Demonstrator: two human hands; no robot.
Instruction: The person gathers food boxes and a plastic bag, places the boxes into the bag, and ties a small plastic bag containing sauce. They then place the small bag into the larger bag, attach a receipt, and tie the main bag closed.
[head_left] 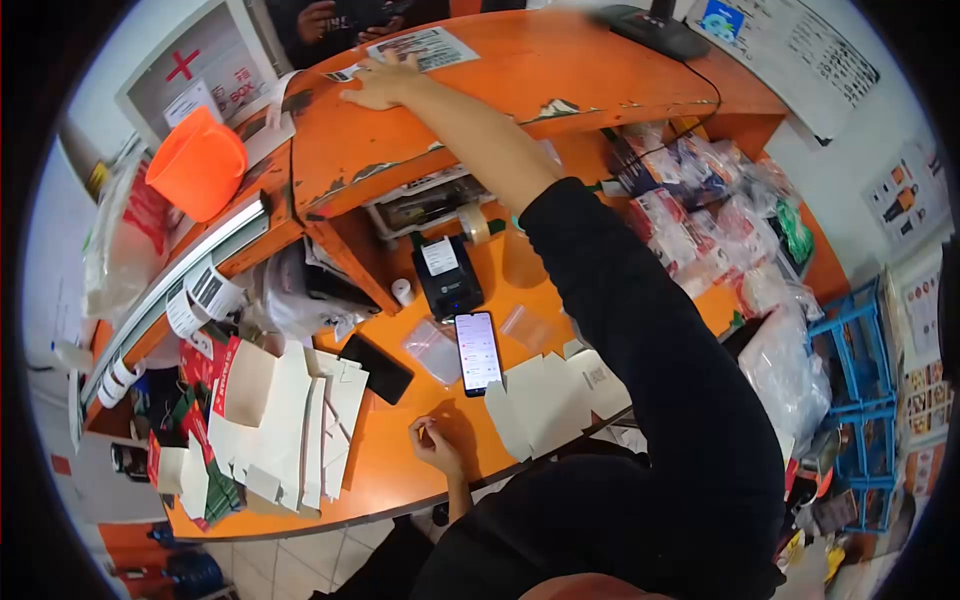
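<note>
My right hand (385,84) reaches up to the raised orange counter top, fingers spread, at the left end of a printed sheet (430,48); whether it grips the sheet cannot be made out. Low over the front of the orange desk, my left hand (432,445) has its fingers curled, and any small thing in it is hidden. Beyond the left hand lies a lit phone (478,352), just below a black receipt printer (448,278). A dark phone (375,368) is to the left. Flattened white cardboard (540,405) lies to the right of the left hand.
Stacked cardboard boxes (270,430) cover the desk's left side. An orange bucket (197,165) stands at the upper left. Plastic-wrapped packs (700,225) fill the right side, near blue crates (855,350). Across the counter, another person's hands (318,20) show at the top.
</note>
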